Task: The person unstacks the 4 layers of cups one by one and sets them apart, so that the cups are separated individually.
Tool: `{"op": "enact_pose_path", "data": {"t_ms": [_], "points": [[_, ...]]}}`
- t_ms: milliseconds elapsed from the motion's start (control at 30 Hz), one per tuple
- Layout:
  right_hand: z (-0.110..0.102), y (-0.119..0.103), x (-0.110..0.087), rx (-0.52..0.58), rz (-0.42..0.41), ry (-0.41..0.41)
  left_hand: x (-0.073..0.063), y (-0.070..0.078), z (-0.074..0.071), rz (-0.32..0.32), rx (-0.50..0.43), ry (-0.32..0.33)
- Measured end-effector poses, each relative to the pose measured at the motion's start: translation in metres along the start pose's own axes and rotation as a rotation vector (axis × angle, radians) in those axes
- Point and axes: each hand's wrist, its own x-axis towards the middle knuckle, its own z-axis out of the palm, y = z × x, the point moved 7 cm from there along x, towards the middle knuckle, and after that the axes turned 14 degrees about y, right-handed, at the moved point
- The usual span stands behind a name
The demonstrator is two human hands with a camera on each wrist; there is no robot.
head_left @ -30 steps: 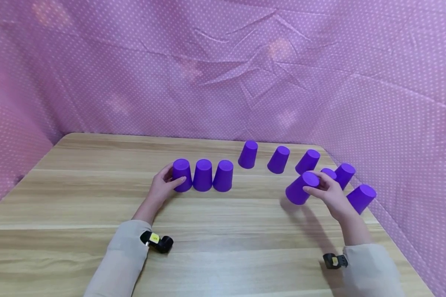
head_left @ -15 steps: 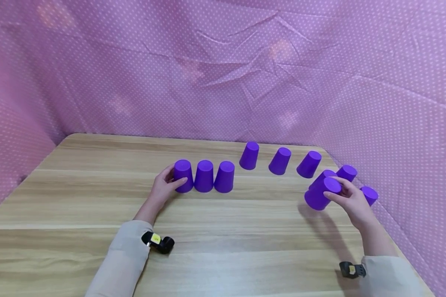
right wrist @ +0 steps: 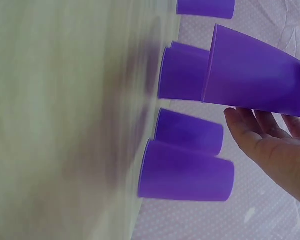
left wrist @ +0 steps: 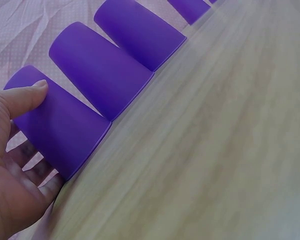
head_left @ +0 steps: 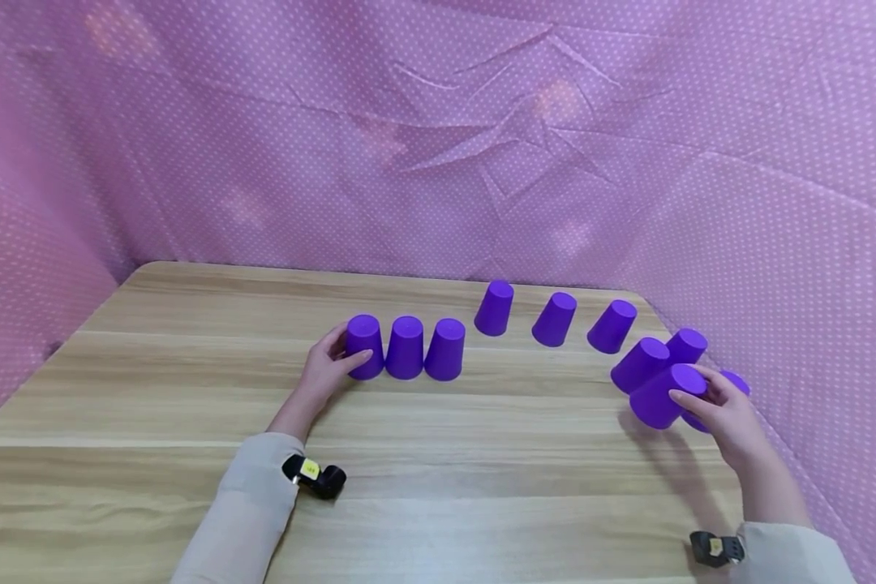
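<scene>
Right hand (head_left: 732,412), gripping a raised purple cup (head_left: 660,397), could topple the nearest standing cup (head_left: 638,365) to its left if swung low; left hand (head_left: 323,370) grips another cup (head_left: 365,339).

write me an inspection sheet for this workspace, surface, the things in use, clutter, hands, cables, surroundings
surface: wood-grain table, glossy patch near the front
job's things: ten purple cups, all mouth down; row of three cups at left, three back cups spaced apart, three right-hand cups partly overlapping in view, one lifted cup
clutter: nothing seen
left hand: grips the leftmost cup of the row
right hand: holds the lifted cup off the table
wrist gear: black camera at each wrist
cables: nothing seen
surroundings: pink-purple dotted cloth behind and at both sides, creased
</scene>
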Motion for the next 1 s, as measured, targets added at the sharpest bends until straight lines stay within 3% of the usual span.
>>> {"op": "enact_pose_path", "data": {"t_ms": [500,833,1000], "points": [[-0.013,-0.005,-0.017,0.088,0.05,-0.021,-0.002,-0.001,0.002,-0.007,-0.011,-0.001],[-0.01,-0.008,-0.021,0.035,0.067,-0.055,0.0,-0.001,0.0,0.005,0.01,0.008],[-0.009,-0.007,-0.025,0.059,0.086,-0.079,0.0,-0.002,0.0,0.005,0.012,0.01]]}}
